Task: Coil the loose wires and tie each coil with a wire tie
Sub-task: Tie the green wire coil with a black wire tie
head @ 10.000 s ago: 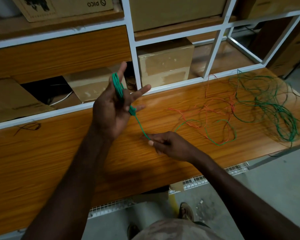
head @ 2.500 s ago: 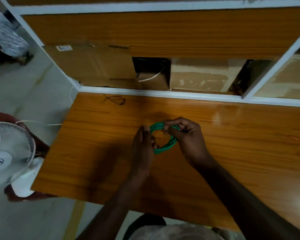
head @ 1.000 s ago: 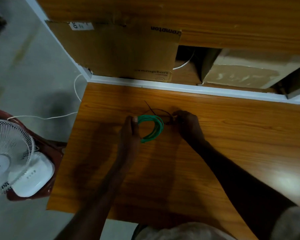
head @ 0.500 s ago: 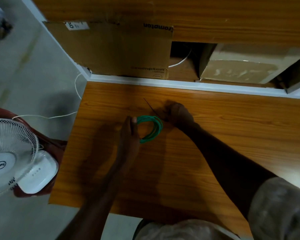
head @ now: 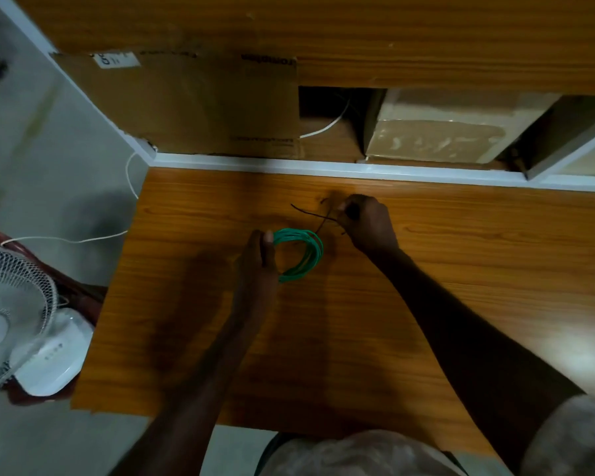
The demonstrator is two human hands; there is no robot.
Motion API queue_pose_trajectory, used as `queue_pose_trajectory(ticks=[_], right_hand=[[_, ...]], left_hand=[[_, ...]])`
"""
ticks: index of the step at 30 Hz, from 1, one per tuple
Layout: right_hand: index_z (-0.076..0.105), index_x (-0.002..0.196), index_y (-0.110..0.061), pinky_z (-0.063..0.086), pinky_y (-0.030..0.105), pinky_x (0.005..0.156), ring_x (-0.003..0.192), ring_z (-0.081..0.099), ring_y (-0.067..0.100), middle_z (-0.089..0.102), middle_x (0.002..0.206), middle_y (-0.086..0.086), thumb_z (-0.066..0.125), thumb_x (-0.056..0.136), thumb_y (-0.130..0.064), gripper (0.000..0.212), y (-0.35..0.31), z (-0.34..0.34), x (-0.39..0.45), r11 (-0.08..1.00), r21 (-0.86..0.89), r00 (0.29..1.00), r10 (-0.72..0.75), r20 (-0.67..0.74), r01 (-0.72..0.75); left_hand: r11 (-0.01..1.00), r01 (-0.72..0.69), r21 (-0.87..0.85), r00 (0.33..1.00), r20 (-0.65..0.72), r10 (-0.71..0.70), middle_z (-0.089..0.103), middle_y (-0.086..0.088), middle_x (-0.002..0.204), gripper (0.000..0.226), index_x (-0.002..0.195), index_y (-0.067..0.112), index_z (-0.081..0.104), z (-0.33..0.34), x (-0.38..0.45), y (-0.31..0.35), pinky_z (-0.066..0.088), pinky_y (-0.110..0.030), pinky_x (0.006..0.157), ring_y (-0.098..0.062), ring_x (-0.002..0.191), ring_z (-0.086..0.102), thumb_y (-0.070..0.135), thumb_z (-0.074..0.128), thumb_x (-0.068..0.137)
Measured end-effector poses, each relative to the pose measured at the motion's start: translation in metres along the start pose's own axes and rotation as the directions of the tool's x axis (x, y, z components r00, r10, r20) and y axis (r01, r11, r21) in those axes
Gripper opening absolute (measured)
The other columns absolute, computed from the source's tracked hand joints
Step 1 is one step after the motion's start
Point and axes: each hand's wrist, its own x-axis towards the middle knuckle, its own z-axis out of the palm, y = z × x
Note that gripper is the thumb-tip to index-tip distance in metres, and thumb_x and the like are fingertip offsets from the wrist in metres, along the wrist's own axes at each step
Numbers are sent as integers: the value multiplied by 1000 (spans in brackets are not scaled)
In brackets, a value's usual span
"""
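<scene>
A green wire coil (head: 303, 252) lies on the wooden table (head: 426, 286) near its left end. My left hand (head: 258, 259) grips the coil's left side. A thin black wire tie (head: 311, 214) lies just behind the coil, its free end pointing left. My right hand (head: 364, 223) pinches the tie's right end, fingers curled, a little to the right of the coil and apart from it.
A white fan (head: 18, 321) stands off the table's left edge, with a white cord (head: 66, 239) on the floor. Cardboard boxes (head: 200, 104) (head: 440, 132) fill the shelf behind the table's white back rail (head: 358, 171).
My right hand has taken hold of the black tie behind the coil and drawn back a little to the right with it. My left hand keeps the coil in place.
</scene>
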Motion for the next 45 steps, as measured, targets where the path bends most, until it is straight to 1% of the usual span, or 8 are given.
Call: queue_pose_trajectory(ticks=[5, 9, 14, 17, 32, 37, 41, 45], right_hand=[[80, 105, -21, 53, 30, 71, 75, 65, 11, 76, 90, -3, 78, 93, -12, 15, 21, -19, -15, 969, 220, 993, 102, 57, -112], [76, 110, -7, 53, 27, 60, 66, 65, 17, 73, 76, 4, 76, 96, -2, 16, 27, -44, -32, 760, 604, 970, 213, 114, -238], [72, 116, 1, 62, 23, 76, 80, 76, 17, 78, 91, 11, 67, 100, 2, 17, 23, -90, -66, 479, 838, 964, 171, 202, -260], [70, 117, 3, 62, 22, 75, 80, 76, 17, 78, 93, 12, 67, 99, 3, 18, 15, -115, -89, 414, 878, 970, 136, 203, -241], [77, 108, -7, 64, 30, 79, 89, 79, 13, 82, 97, 0, 80, 94, -3, 15, 34, -147, -135, 825, 563, 994, 16, -108, 48], [73, 115, -9, 65, 37, 82, 95, 79, 11, 81, 102, -1, 75, 99, -6, 16, 35, -149, -149, 837, 530, 972, -7, -235, 134], [71, 120, -10, 64, 34, 82, 99, 79, 14, 80, 103, -2, 70, 102, -3, 20, 33, -149, -159, 799, 573, 950, 7, -314, 183], [71, 122, -7, 65, 35, 83, 100, 78, 16, 79, 103, -3, 69, 102, 0, 21, 31, -150, -166, 768, 606, 940, 16, -340, 206]], left_hand=[[999, -36, -16, 999, 38, 37, 59, -1, 78, 29, 102, 23, 57, 27, -8, 20, 36, -26, 50, -16, 63, 57, 42, 39, 115], [999, -17, -47, 997, 74, 20, 62, 5, 86, 29, 107, 26, 59, 44, -17, 33, 42, -27, 57, -13, 73, 62, 43, 37, 115], [998, -63, -10, 998, 30, 64, 67, 6, 96, 33, 119, 18, 62, 64, -30, 55, 45, -26, 63, -4, 81, 64, 40, 38, 115], [990, -142, 13, 990, -22, 142, 70, -3, 100, 37, 119, 13, 63, 81, -34, 67, 48, -34, 68, -24, 86, 68, 40, 38, 114], [991, 4, -131, 994, 110, 11, 64, 0, 90, 38, 111, 15, 59, 134, -86, 149, 50, -23, 58, -10, 75, 67, 44, 34, 115], [982, -47, -185, 994, 86, 63, 57, 2, 80, 36, 97, 17, 56, 140, -99, 167, 39, -18, 53, -3, 63, 57, 40, 36, 116], [962, -69, -263, 993, 75, 92, 57, 0, 78, 27, 94, 21, 54, 142, -104, 176, 43, -37, 59, -14, 64, 55, 35, 40, 114], [950, 9, -312, 998, 63, 12, 65, 2, 96, 16, 108, 21, 61, 142, -102, 184, 42, -15, 58, -1, 74, 60, 27, 46, 108]])
